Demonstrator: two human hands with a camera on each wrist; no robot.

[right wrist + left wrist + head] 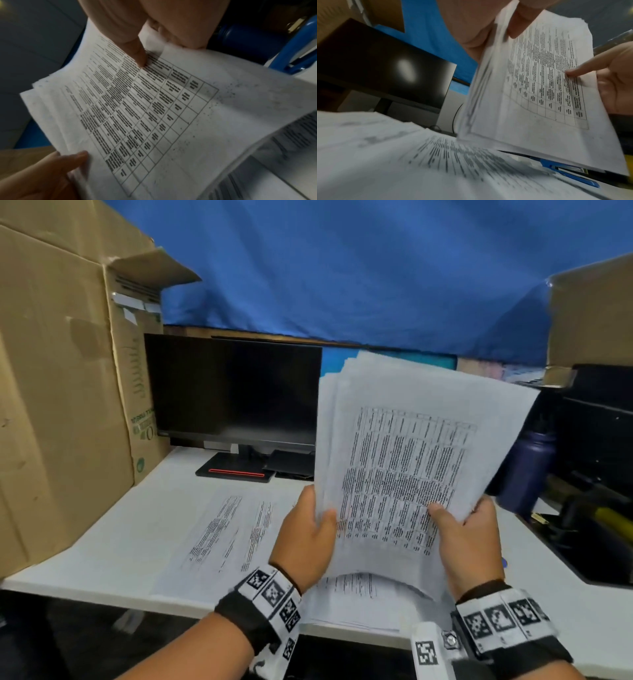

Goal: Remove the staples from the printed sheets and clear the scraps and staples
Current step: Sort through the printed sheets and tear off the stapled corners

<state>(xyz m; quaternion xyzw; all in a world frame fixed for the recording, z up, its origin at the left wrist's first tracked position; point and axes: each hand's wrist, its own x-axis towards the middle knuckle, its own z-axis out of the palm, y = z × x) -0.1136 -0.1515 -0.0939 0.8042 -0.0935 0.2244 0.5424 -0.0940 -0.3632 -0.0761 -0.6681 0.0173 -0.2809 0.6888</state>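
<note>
Blue cloth [342, 268] fills the upper middle of the head view, with cardboard boxes [58, 392] down the left edge and a dark monitor [233, 392] at centre left on a white desk [102, 542]. More printed pages [226, 532] lie flat on the desk at lower centre, and a dark blue bottle [529, 467] stands at the right.

Raised at centre right is the bundle of printed sheets [411, 460], its top page a table of text, the pages fanned unevenly. The left hand [305, 535] grips the bundle's lower left edge, thumb on the front. The right hand [469, 539] grips the lower right corner, thumb pressed on the print. Both are clamped on the same bundle, set apart across its width.

In the left wrist view a blue tool [570, 174], possibly a stapler or staple remover, lies on the desk under the bundle at lower right.

No staple is visible; it may sit at a hidden corner. The step seems to be inspecting or squaring the bundle. Next, I judge, comes finding the stapled corner, then freeing one hand for the tool while the other keeps the pages together.
</note>
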